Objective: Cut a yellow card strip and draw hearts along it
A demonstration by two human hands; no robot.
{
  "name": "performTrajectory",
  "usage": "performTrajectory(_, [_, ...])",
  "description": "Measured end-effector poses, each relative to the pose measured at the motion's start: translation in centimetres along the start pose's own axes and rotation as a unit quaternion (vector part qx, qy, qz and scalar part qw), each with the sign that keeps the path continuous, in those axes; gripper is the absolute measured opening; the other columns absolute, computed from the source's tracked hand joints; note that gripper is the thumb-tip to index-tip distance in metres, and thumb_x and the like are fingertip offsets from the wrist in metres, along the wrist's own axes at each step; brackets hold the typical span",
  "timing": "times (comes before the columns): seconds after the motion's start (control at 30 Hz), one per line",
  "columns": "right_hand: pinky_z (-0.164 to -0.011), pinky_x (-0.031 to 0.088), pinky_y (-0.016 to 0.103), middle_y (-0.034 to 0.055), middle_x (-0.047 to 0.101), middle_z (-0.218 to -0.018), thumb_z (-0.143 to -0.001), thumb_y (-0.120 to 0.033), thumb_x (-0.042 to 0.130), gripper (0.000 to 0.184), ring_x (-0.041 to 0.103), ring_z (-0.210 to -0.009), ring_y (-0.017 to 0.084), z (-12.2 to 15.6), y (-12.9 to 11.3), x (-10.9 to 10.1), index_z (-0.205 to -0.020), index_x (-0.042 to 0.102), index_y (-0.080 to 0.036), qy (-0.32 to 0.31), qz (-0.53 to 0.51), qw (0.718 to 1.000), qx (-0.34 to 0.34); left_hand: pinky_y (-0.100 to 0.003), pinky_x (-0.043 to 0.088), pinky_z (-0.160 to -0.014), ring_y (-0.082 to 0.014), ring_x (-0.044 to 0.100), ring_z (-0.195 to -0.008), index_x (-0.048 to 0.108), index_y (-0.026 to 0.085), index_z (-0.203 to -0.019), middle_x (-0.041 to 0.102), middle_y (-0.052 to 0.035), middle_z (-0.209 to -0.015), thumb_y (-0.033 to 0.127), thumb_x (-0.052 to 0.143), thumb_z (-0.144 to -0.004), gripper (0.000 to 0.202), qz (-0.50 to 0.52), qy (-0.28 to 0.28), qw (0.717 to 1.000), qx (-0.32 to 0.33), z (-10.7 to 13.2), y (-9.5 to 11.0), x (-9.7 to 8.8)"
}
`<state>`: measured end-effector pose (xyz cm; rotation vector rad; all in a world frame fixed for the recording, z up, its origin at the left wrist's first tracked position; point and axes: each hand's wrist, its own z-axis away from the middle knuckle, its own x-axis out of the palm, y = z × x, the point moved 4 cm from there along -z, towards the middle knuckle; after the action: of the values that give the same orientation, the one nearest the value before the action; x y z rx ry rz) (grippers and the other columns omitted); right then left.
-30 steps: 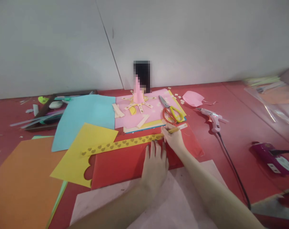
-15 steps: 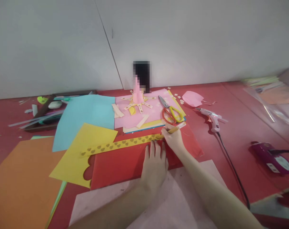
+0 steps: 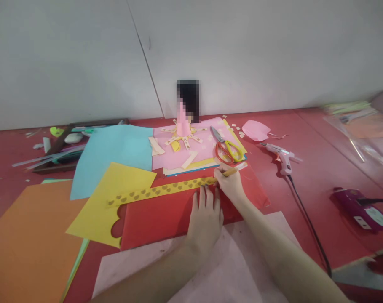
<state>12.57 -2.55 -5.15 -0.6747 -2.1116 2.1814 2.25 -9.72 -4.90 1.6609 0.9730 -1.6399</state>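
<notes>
A yellow strip (image 3: 159, 191) printed with brown hearts lies slantwise over a red sheet (image 3: 156, 223) and a yellow sheet (image 3: 99, 210). My left hand (image 3: 206, 214) rests flat on the red sheet, its fingers spread and fingertips at the strip's lower edge. At the strip's right end, my right hand (image 3: 231, 185) is closed around a pen (image 3: 231, 171) with a yellowish barrel and pale end. The pen's tip is hidden by my fingers. Just beyond that hand, scissors (image 3: 221, 143) with one red and one yellow handle lie on stacked papers.
A pink cone-shaped paper piece (image 3: 183, 126) stands at the back. To the right are a glue gun (image 3: 284, 160) with a cord and a purple power strip (image 3: 362, 208). Blue (image 3: 115, 155) and orange (image 3: 33, 235) sheets lie left, near a dark tray (image 3: 57, 153).
Both hands stay in nearly the same place, the pen still at the strip's right end. The whole view shifts only very slightly.
</notes>
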Motion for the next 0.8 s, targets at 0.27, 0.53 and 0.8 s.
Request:
performTrajectory(0.27, [-0.039,0.034,0.018,-0.0092,0.036,-0.036,-0.069,-0.026,0.047,0.023,0.049,-0.036,0.010,0.04,0.20,0.00,-0.051,0.032,-0.022,-0.003,-0.019,1.000,0.012,-0.048,0.036,-0.097,-0.0328,0.039,-0.122,0.040,0.008,-0.130,0.048,-0.0193,-0.127,0.026,0.029,-0.088,0.047,-0.005,-0.004,1.000,0.003,-0.11,0.05,-0.15])
performTrajectory(0.53, [-0.041,0.035,0.019,-0.0095,0.034,-0.035,-0.072,-0.028,0.046,0.024,0.049,-0.036,0.010,0.11,0.06,-0.04,-0.053,0.033,-0.022,0.009,-0.003,1.000,0.004,-0.048,0.036,-0.097,-0.0338,0.039,-0.122,0.040,0.007,-0.130,0.047,-0.0201,-0.127,0.026,0.030,-0.088,0.047,-0.006,0.003,1.000,0.001,-0.02,0.06,-0.05])
performTrajectory(0.8, [-0.040,0.034,0.018,-0.0089,0.034,-0.036,-0.073,-0.030,0.045,0.024,0.047,-0.037,0.009,0.17,0.22,-0.18,-0.054,0.033,-0.022,0.016,0.001,1.000,-0.001,-0.048,0.037,-0.096,-0.0331,0.039,-0.122,0.041,0.008,-0.129,0.049,-0.0193,-0.126,0.026,0.031,-0.088,0.046,0.003,0.004,1.000,0.000,-0.02,-0.03,-0.11])
